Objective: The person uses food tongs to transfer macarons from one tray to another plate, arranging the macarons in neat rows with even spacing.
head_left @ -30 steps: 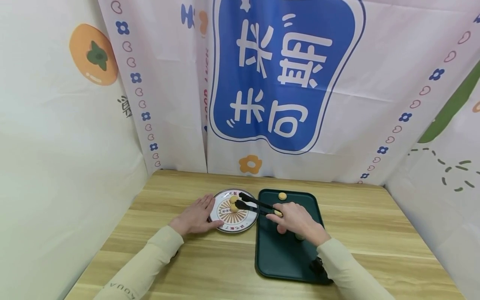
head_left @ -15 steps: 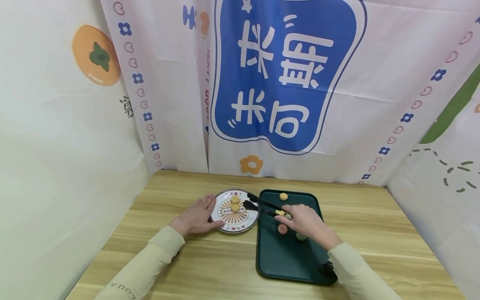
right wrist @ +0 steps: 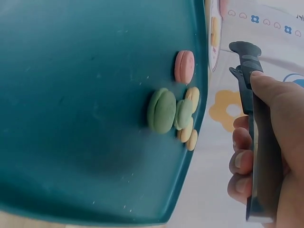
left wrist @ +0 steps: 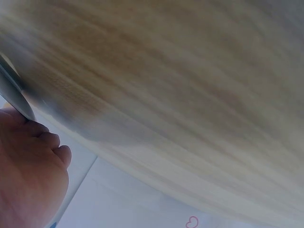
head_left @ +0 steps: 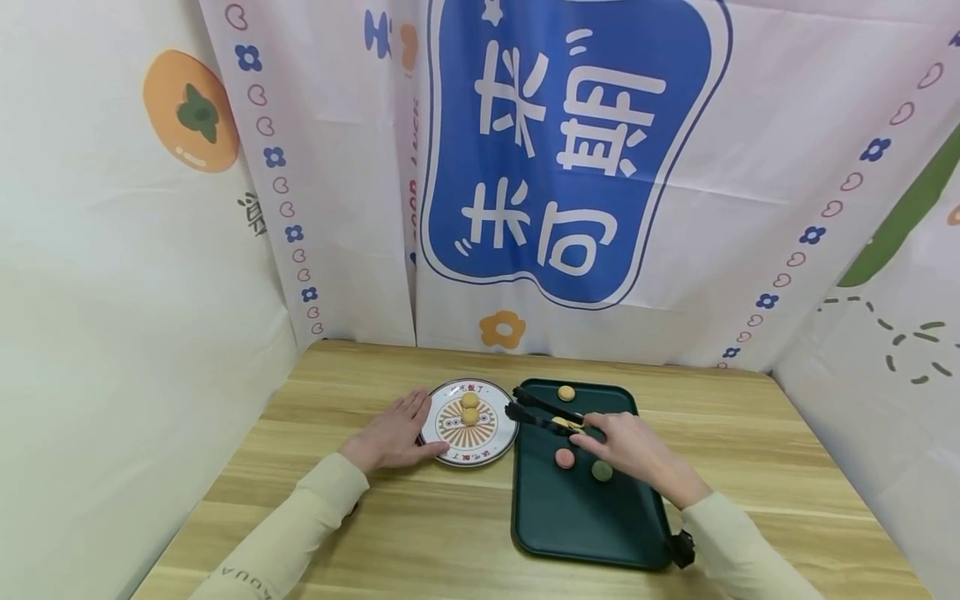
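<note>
My left hand (head_left: 393, 432) rests at the left rim of a round printed plate (head_left: 448, 448), fingers straight and thumb on its edge. In the left wrist view, that hand (left wrist: 33, 171) shows at lower left below the plate's edge (left wrist: 16, 97). Two yellow macarons (head_left: 470, 417) sit on the plate. My right hand (head_left: 626, 442) grips black tongs (head_left: 550, 406), whose arms are spread with nothing between the tips. The tongs hang over the dark green tray (head_left: 570, 525). On it lie a pink macaron (right wrist: 184, 67), a green macaron (right wrist: 161, 111), a paler green one (right wrist: 183, 114) and several yellow ones.
The wooden table (head_left: 420, 533) bears the tray just right of the plate. One yellow macaron (head_left: 566, 392) lies near the tray's far edge. A printed cloth (head_left: 360, 275) hangs behind the table, with white cloth walls at both sides.
The tongs have moved right, from over the yellow macarons on the plate to over the tray, the right hand drawing back with them. The left hand stays at the plate.
</note>
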`<state>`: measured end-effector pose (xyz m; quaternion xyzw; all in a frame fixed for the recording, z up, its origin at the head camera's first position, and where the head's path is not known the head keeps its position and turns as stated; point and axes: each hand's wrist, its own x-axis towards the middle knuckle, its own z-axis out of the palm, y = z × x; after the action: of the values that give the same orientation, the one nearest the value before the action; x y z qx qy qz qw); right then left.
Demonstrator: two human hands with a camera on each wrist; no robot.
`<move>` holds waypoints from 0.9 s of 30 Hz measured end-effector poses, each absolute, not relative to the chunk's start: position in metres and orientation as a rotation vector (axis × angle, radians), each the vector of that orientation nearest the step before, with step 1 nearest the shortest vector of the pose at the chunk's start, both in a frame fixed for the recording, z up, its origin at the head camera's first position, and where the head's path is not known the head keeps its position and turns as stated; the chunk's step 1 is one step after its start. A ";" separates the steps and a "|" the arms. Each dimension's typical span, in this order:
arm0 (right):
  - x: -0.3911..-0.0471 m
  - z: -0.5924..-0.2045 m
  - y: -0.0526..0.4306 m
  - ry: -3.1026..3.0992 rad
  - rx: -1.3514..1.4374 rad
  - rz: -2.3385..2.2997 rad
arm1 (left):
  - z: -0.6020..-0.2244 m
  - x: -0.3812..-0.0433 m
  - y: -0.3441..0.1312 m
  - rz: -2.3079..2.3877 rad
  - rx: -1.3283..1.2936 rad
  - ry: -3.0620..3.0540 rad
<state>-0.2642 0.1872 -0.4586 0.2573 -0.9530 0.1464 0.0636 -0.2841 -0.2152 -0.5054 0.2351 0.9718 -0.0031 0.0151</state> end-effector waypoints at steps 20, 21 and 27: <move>-0.250 -0.455 0.205 -2.883 0.768 0.411 | -0.504 -0.284 -0.216 -0.001 0.719 3.015; -0.250 -0.456 0.206 -2.885 0.768 0.409 | -0.504 -0.284 -0.216 -0.002 0.720 3.014; -0.244 -0.458 0.215 -2.893 0.762 0.402 | -0.504 -0.284 -0.214 -0.004 0.726 3.012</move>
<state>-0.2440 0.2150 -0.4585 0.2520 -0.9566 0.1329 0.0613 -0.2843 -0.2143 -0.5043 0.2342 0.9719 -0.0012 0.0218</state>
